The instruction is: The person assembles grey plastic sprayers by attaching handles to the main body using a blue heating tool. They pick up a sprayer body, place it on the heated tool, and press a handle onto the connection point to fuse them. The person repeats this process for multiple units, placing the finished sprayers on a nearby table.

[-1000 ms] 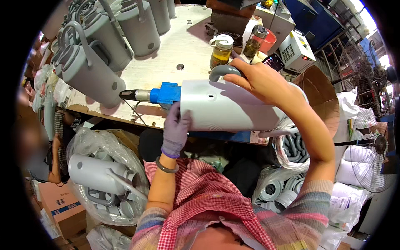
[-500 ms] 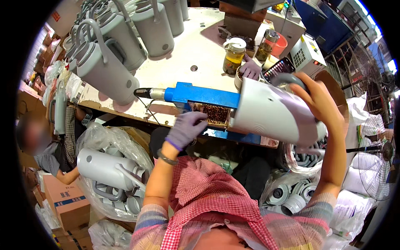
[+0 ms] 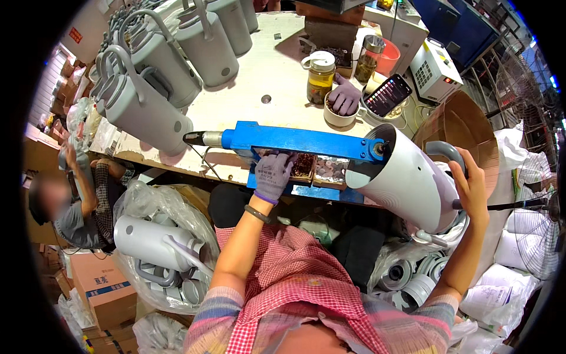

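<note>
My bare right hand (image 3: 473, 186) has its fingers around the dark grey handle (image 3: 446, 151) of a large light grey jug body (image 3: 410, 177). The jug lies tilted, its open end toward the left, at the tip of a blue tool arm (image 3: 300, 139) fixed at the table edge. That tip shows against the dark inside of the jug. In a purple-grey glove, my left hand (image 3: 274, 172) is under the blue arm, at the left side of a small box of dark screws (image 3: 303, 166). Its fingers are drawn together; whatever they hold is hidden.
Several finished-looking grey jugs (image 3: 144, 109) stand at the table's far left. A lidded jar (image 3: 321, 76), a cup with a glove (image 3: 342, 112) and a phone (image 3: 388, 95) sit behind the arm. Plastic bags of jug parts (image 3: 162, 248) flank me. Another person (image 3: 79, 212) works at left.
The jug has shifted right and tilted, uncovering the blue arm's tip. My right hand has moved lower at the handle. My left hand has gone under the arm, to the screw box.
</note>
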{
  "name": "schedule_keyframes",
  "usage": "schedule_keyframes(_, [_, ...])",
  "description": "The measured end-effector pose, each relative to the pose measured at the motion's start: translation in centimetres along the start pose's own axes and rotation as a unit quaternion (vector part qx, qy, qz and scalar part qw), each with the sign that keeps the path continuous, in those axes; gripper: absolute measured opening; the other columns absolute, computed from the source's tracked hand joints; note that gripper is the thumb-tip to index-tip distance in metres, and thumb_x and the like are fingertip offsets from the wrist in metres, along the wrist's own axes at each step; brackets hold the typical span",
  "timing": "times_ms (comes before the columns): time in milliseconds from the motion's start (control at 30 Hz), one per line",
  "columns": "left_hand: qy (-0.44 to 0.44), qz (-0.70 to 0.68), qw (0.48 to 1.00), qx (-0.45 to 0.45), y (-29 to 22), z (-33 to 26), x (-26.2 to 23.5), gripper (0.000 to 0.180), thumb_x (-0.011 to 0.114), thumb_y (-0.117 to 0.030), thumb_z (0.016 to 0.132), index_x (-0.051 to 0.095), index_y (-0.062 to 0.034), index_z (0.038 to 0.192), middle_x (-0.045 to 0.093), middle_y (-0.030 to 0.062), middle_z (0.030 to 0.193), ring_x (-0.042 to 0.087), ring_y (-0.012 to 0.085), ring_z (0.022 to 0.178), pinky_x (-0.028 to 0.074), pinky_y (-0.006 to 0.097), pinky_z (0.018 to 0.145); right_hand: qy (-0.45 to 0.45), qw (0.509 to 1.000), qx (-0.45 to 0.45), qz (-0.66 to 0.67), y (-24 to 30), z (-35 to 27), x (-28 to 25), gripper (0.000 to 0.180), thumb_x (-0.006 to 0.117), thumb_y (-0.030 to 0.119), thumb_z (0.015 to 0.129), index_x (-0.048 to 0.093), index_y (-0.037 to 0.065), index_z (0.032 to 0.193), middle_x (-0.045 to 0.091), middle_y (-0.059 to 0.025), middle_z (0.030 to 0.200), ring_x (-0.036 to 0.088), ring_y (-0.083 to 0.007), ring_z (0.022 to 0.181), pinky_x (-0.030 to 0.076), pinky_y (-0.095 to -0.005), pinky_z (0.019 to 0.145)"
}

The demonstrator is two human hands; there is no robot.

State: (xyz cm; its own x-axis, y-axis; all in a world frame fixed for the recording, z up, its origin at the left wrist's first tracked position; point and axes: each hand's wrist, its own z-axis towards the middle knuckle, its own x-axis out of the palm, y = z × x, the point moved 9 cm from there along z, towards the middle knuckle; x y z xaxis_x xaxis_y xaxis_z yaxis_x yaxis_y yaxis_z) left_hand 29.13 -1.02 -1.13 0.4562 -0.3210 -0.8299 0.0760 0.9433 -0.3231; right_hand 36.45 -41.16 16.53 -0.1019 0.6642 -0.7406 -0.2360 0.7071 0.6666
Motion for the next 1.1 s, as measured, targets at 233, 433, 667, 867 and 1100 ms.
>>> schedule_keyframes(233, [0.000, -0.218, 0.968, -0.128, -1.0, 0.2, -2.9, 0.021, 0.075, -0.018, 0.082, 0.070, -0.0021, 0.094, 0.069, 0.0144, 0.087, 0.067, 0.0288, 0.080, 0.054, 0.037, 0.074, -0.017, 1.000, -0.001, -0.013, -3.1, -0.9, -0.3, 0.032, 0.067, 0.021, 0.092, 0.062, 0.000, 0.115, 0.067, -0.0141, 0.088, 0.062, -0.0242, 0.079, 0.049, -0.0329, 0.077])
schedule_keyframes(433, [0.089, -0.536, 0.828, -0.141, -10.9, 5.6, -5.2, 0.026, 0.076, 0.002, 0.083, 0.070, 0.0011, 0.108, 0.072, 0.0085, 0.099, 0.068, 0.0138, 0.089, 0.056, 0.026, 0.082, -0.039, 0.998, -0.045, -0.015, -4.0, -1.4, -1.2, 0.032, 0.068, 0.020, 0.091, 0.062, 0.000, 0.116, 0.067, -0.0139, 0.089, 0.062, -0.0230, 0.078, 0.049, -0.0317, 0.076])
schedule_keyframes(667, [0.164, -0.559, 0.807, -0.098, -16.3, 12.0, 1.0, 0.036, 0.076, -0.003, 0.084, 0.066, 0.0055, 0.117, 0.073, 0.0127, 0.098, 0.070, 0.0149, 0.089, 0.057, 0.028, 0.084, -0.043, 0.998, -0.023, 0.039, -6.2, -1.9, -0.8, 0.036, 0.070, 0.024, 0.091, 0.062, 0.002, 0.118, 0.069, -0.0154, 0.094, 0.065, -0.0257, 0.081, 0.050, -0.0330, 0.079])
schedule_keyframes(867, [0.147, -0.422, 0.894, 0.026, -18.0, 11.8, -0.2, 0.036, 0.076, -0.005, 0.085, 0.067, 0.0041, 0.118, 0.074, 0.0117, 0.095, 0.070, 0.0138, 0.087, 0.058, 0.028, 0.081, -0.027, 0.999, -0.005, 0.046, -6.9, -1.7, -0.5, 0.038, 0.070, 0.024, 0.090, 0.062, 0.001, 0.118, 0.070, -0.0195, 0.098, 0.068, -0.0327, 0.086, 0.051, -0.0349, 0.080])
schedule_keyframes(1100, [0.069, -0.290, 0.934, 0.195, -20.0, 12.1, -2.3, 0.034, 0.079, -0.015, 0.083, 0.071, -0.0059, 0.114, 0.074, 0.0120, 0.091, 0.072, 0.0230, 0.078, 0.057, 0.030, 0.071, -0.032, 0.998, -0.019, 0.044, -6.7, -1.4, 0.1, 0.038, 0.070, 0.024, 0.090, 0.062, 0.000, 0.117, 0.070, -0.0204, 0.097, 0.069, -0.0343, 0.087, 0.052, -0.0357, 0.080])
